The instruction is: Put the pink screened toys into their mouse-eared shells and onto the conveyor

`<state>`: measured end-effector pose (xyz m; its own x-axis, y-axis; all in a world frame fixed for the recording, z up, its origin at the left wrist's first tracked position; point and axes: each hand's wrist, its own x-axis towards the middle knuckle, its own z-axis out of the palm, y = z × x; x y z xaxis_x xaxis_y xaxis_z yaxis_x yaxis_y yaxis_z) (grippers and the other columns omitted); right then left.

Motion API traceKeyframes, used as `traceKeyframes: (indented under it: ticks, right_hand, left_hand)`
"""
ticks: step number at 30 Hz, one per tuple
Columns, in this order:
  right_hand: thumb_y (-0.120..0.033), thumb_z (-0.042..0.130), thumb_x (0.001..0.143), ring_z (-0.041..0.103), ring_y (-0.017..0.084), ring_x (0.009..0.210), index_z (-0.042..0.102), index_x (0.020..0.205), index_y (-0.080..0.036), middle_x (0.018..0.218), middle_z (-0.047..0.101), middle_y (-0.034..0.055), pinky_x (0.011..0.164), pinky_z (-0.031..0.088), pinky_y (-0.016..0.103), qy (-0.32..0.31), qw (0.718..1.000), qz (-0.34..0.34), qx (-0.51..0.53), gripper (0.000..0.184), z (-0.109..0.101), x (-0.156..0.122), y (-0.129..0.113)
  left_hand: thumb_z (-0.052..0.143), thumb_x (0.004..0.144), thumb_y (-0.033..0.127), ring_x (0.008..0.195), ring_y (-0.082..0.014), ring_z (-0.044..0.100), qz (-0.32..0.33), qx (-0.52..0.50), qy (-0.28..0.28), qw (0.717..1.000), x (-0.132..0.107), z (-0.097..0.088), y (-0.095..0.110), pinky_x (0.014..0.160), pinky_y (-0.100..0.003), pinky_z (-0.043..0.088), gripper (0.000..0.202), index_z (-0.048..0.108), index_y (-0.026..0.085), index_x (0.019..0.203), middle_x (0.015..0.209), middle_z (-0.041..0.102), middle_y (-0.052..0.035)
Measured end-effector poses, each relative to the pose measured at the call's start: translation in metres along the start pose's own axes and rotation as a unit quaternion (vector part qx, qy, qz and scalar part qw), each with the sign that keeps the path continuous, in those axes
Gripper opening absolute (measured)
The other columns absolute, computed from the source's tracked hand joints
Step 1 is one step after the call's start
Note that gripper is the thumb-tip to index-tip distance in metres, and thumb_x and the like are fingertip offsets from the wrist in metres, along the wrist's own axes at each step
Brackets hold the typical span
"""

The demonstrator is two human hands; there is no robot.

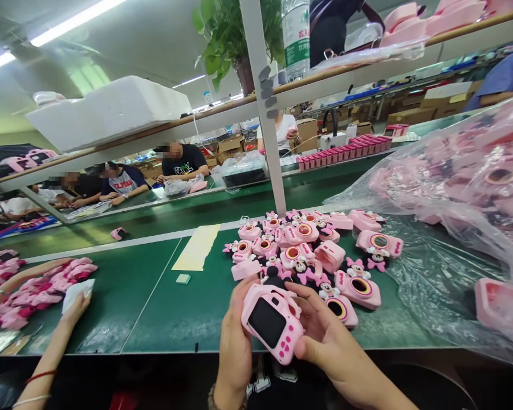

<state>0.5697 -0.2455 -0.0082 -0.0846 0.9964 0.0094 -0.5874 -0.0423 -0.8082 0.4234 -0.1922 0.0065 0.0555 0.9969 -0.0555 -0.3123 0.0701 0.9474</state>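
A pink toy camera with a dark screen facing me sits between both my hands at the near edge of the green table. My left hand wraps its left side, fingers closed on it. My right hand grips its right side, thumb along the lower corner. Just beyond lies a pile of several pink toy cameras with mouse-shaped trim.
A clear plastic bag of more pink cameras fills the right. A yellow sheet and a small pale block lie left of the pile. A co-worker's hand holds a white cloth at left. A shelf post stands behind.
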Motion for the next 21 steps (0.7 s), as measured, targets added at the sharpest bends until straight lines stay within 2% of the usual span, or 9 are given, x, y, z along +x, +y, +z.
traceKeyframes:
  ticks: [1,3,4,6,9,13,15,18,21]
  right_hand:
    - [-0.045,0.091,0.064,0.059,0.026,0.118,0.052,0.126,-0.03,0.129,0.058,0.0084,0.101,0.048,0.04,0.012,1.0,0.003,-0.008,0.075,-0.001,0.0,0.0]
    - [-0.04,0.092,0.064,0.063,0.024,0.11,0.054,0.115,-0.028,0.12,0.061,0.0058,0.094,0.051,0.037,0.034,0.999,0.013,-0.025,0.065,-0.004,0.0,0.002]
    - [-0.038,0.092,0.064,0.064,0.023,0.106,0.054,0.113,-0.027,0.117,0.062,0.0051,0.092,0.052,0.036,0.043,0.998,0.018,-0.033,0.062,-0.005,0.0,0.003]
    - [-0.035,0.09,0.066,0.065,0.021,0.1,0.053,0.11,-0.025,0.114,0.062,0.0048,0.088,0.053,0.035,0.062,0.996,0.029,-0.052,0.058,-0.006,0.0,0.007]
    - [-0.03,0.088,0.068,0.065,0.017,0.09,0.052,0.1,-0.024,0.109,0.06,0.0024,0.082,0.053,0.032,0.09,0.992,0.033,-0.076,0.049,-0.007,0.002,0.014]
    - [-0.026,0.089,0.067,0.06,0.013,0.08,0.048,0.09,-0.023,0.096,0.057,-0.0028,0.076,0.05,0.027,0.094,0.992,0.015,-0.084,0.047,-0.009,0.005,0.021]
    - [-0.027,0.089,0.067,0.058,0.013,0.078,0.047,0.092,-0.024,0.093,0.055,-0.0038,0.074,0.049,0.026,0.084,0.993,0.011,-0.079,0.048,-0.009,0.004,0.021]
    - [-0.032,0.084,0.074,0.059,0.015,0.088,0.049,0.104,-0.026,0.102,0.056,-0.0015,0.079,0.049,0.027,0.077,0.995,-0.003,-0.059,0.046,-0.008,0.001,0.02]
    - [-0.033,0.082,0.077,0.057,0.016,0.092,0.049,0.109,-0.027,0.107,0.055,-0.0004,0.082,0.048,0.029,0.091,0.994,-0.003,-0.059,0.046,-0.009,0.0,0.02]
  left_hand:
    - [0.057,0.083,0.067,0.12,-0.0292,0.058,0.022,0.054,-0.027,0.998,0.0,-0.007,0.0,0.105,-0.038,0.046,0.057,0.071,0.021,0.113,0.122,0.066,-0.0101]
    - [0.064,0.07,0.077,0.127,-0.0336,0.053,0.057,0.16,-0.101,0.98,-0.002,-0.019,0.001,0.11,-0.041,0.042,0.078,0.063,0.024,0.127,0.136,0.057,-0.0108]
    - [0.07,0.063,0.076,0.13,-0.0352,0.05,0.069,0.205,-0.136,0.967,-0.003,-0.024,0.001,0.112,-0.042,0.04,0.088,0.056,0.026,0.135,0.141,0.052,-0.0106]
    - [0.082,0.06,0.063,0.135,-0.035,0.046,0.076,0.28,-0.177,0.941,-0.006,-0.032,0.0,0.116,-0.042,0.036,0.097,0.043,0.033,0.144,0.148,0.043,-0.0083]
    - [0.082,0.071,0.043,0.141,-0.0314,0.041,0.063,0.335,-0.176,0.923,-0.008,-0.039,-0.005,0.119,-0.043,0.032,0.087,0.037,0.038,0.146,0.153,0.037,-0.0053]
    - [0.08,0.074,0.04,0.142,-0.0321,0.04,0.042,0.343,-0.172,0.923,-0.006,-0.041,-0.01,0.121,-0.048,0.029,0.089,0.032,0.036,0.148,0.156,0.036,-0.0076]
    - [0.083,0.07,0.039,0.138,-0.0339,0.046,0.02,0.315,-0.167,0.934,-0.005,-0.038,-0.009,0.12,-0.049,0.032,0.092,0.034,0.032,0.148,0.153,0.042,-0.0107]
    - [0.085,0.065,0.039,0.129,-0.0363,0.055,-0.011,0.239,-0.148,0.96,-0.001,-0.03,-0.006,0.113,-0.047,0.042,0.092,0.042,0.025,0.145,0.147,0.051,-0.014]
    - [0.083,0.068,0.04,0.126,-0.0348,0.058,-0.021,0.22,-0.154,0.963,0.003,-0.025,-0.006,0.109,-0.044,0.047,0.086,0.045,0.023,0.143,0.146,0.053,-0.0137]
